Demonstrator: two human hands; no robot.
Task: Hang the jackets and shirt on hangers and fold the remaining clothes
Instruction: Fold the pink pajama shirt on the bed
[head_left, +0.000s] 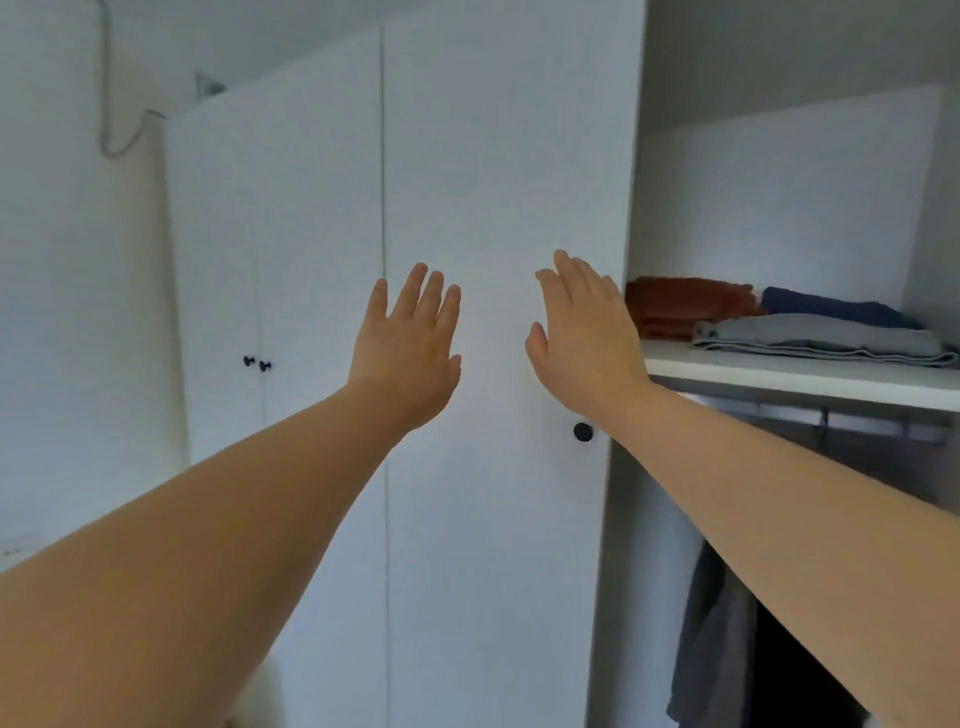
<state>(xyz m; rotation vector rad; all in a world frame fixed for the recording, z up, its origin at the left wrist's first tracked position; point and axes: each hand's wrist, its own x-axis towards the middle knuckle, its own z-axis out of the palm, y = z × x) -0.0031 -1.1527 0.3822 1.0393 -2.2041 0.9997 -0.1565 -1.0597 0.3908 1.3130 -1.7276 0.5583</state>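
My left hand (408, 345) and my right hand (584, 325) are raised side by side in front of a white wardrobe door (493, 182), fingers straight, holding nothing. To the right, an open compartment has a shelf (800, 376) with folded clothes: a rust-brown one (680, 306), a navy one (831, 306) and a grey one (815, 343). Below the shelf runs a rail (852, 421), and a grey garment (711, 639) and a dark one (795, 670) hang under it, partly hidden by my right forearm.
A black knob (583, 432) sits on the door just below my right wrist. Two small black knobs (257, 362) mark further closed doors to the left. A white wall with a cable (111, 104) lies at far left.
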